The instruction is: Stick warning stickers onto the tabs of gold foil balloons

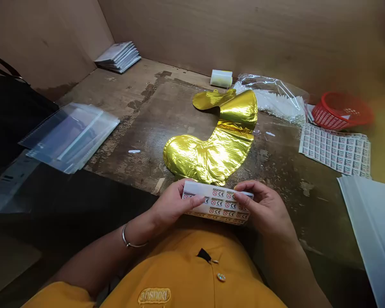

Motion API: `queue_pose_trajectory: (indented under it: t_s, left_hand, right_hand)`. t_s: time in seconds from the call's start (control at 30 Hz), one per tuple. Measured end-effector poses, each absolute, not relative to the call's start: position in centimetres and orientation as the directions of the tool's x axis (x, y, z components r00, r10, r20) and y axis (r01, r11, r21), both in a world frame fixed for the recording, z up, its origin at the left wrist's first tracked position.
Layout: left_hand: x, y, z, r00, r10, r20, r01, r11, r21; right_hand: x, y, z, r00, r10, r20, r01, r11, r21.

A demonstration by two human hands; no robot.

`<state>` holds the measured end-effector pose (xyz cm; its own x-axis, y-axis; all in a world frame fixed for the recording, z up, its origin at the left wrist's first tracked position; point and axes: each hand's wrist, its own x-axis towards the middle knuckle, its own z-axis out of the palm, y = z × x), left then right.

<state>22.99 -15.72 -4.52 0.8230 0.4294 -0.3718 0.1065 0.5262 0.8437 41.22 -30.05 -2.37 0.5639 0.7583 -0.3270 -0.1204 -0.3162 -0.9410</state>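
Note:
A strip of CE warning stickers is held low in front of me, just above the table's near edge. My left hand grips its left end, thumb lying across the front. My right hand pinches its right end with fingers curled. Just beyond them a flat gold foil balloon lies on the worn wooden table, curving away toward the back.
A stack of clear plastic sleeves lies at left, a full sticker sheet and a red basket at right. A bag of white sticks, a small white roll and white packets sit near the cardboard back wall.

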Motion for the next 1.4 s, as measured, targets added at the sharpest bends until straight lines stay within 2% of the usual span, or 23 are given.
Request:
queue_pose_trajectory:
  t_s: [0.17, 0.33, 0.43, 0.5, 0.57, 0.6, 0.67, 0.73, 0.83, 1.0, 1.17, 1.3, 1.4]
  left_hand:
    - [22.7, -15.9, -4.5, 0.796, 0.460, -0.394, 0.106, 0.535, 0.838]
    - [22.4, -16.4, -4.8, 0.792, 0.458, -0.402, 0.064, 0.594, 0.802]
    - [22.4, -16.8, -4.7, 0.855, 0.364, -0.368, 0.102, 0.579, 0.809]
    - [22.4, -17.0, -4.6, 0.876, 0.319, -0.363, 0.123, 0.580, 0.805]
    - [22.5, -17.1, -4.3, 0.865, 0.328, -0.380, 0.138, 0.573, 0.808]
    - [22.5, -17.1, -4.1, 0.858, 0.335, -0.389, 0.148, 0.565, 0.812]
    - [22.5, -17.1, -3.7, 0.852, 0.343, -0.396, 0.164, 0.544, 0.823]
    - [22.6, -17.1, -3.4, 0.849, 0.351, -0.395, 0.174, 0.520, 0.836]
    - [22.6, -17.2, -3.2, 0.851, 0.351, -0.391, 0.175, 0.512, 0.841]
    - [22.5, -17.5, -3.5, 0.856, 0.328, -0.400, 0.145, 0.591, 0.794]
    - [22.5, -17.5, -3.8, 0.914, 0.220, -0.342, 0.121, 0.655, 0.746]
    - [22.7, -17.7, -4.0, 0.876, 0.277, -0.394, 0.152, 0.617, 0.772]
    - [22.8, -17.9, -4.0, 0.867, 0.325, -0.377, 0.146, 0.558, 0.817]
  right_hand:
    - [40.0, -30.0, -1.7, 0.596, 0.776, -0.204, 0.061, -0.298, -0.953]
    - [38.9, -30.2, -2.2, 0.650, 0.742, -0.162, 0.043, -0.249, -0.968]
    - [38.7, -30.5, -2.6, 0.674, 0.723, -0.151, 0.047, -0.246, -0.968]
    - [38.7, -30.7, -2.5, 0.652, 0.751, -0.107, 0.157, -0.272, -0.950]
    - [38.8, -30.8, -2.0, 0.639, 0.766, 0.074, 0.432, -0.277, -0.858]
    - [38.8, -30.9, -1.6, 0.615, 0.757, 0.219, 0.597, -0.266, -0.757]
    - [38.5, -30.9, -0.9, 0.462, 0.743, 0.484, 0.848, -0.210, -0.486]
    - [37.9, -30.8, -0.5, 0.269, 0.770, 0.579, 0.953, -0.124, -0.277]
    - [36.9, -30.5, -0.5, 0.155, 0.830, 0.536, 0.980, -0.063, -0.187]
    - [36.4, -30.2, -1.2, 0.243, 0.843, 0.481, 0.962, -0.147, -0.229]
    - [36.2, -30.2, -1.1, 0.261, 0.836, 0.483, 0.952, -0.139, -0.273]
    - [36.0, -30.3, -0.9, 0.262, 0.838, 0.478, 0.951, -0.140, -0.275]
    - [36.0, -30.6, -0.7, 0.281, 0.819, 0.500, 0.955, -0.185, -0.233]
